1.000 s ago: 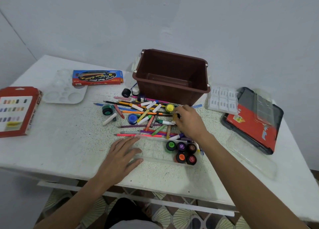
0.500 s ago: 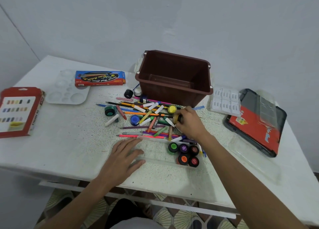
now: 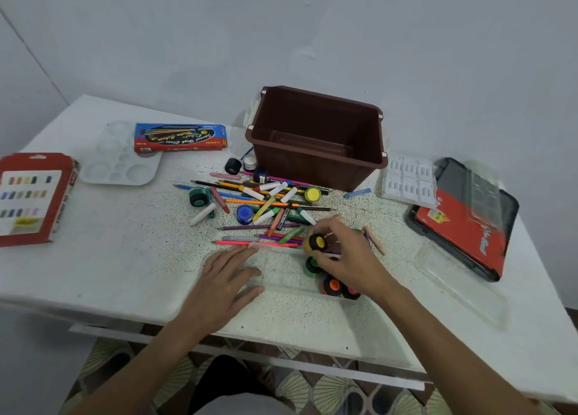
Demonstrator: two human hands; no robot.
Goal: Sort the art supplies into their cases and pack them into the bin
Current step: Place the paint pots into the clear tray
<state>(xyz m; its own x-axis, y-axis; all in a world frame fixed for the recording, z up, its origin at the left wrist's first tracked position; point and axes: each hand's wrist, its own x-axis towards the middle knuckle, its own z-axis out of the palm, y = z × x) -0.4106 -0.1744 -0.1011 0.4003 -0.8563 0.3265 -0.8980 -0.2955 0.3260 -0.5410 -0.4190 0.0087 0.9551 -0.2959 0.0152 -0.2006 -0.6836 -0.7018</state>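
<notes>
Gripping pot (image 3: pixel 317 242), yellow cap, right hand (image 3: pixel 347 259) curled round it above tray (image 3: pixel 281 267) | left hand (image 3: pixel 223 278) flat, fingers straight, on tray

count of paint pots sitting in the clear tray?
3 visible: green pot farthest, orange pot and red pot nearer the viewer. Right hand, holding a yellow pot, may hide more.

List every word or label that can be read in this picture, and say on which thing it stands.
"Special High Class", seen upside down, on the blue and red box; its other print is too small.
Red carton: side print too blurred to read.
Red case: blue lettering too blurred to read.
</notes>
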